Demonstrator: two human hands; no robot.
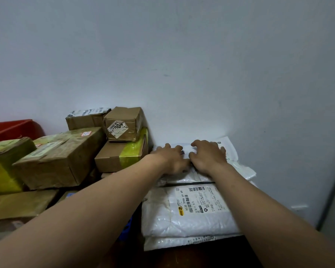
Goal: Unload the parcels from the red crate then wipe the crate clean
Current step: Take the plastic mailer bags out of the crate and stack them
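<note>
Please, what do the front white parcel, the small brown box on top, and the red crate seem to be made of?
White parcel: thin plastic film, glossy; it wrinkles and glints.
Small brown box: cardboard, matte, under shiny clear tape, with a paper label.
Red crate: probably hard plastic, smooth; only a corner shows.

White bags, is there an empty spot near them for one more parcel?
Only the bare dark strip in front of the white bags, nearest you. Left of them is crowded with stacked cardboard boxes, and the bags reach the wall behind.
</note>
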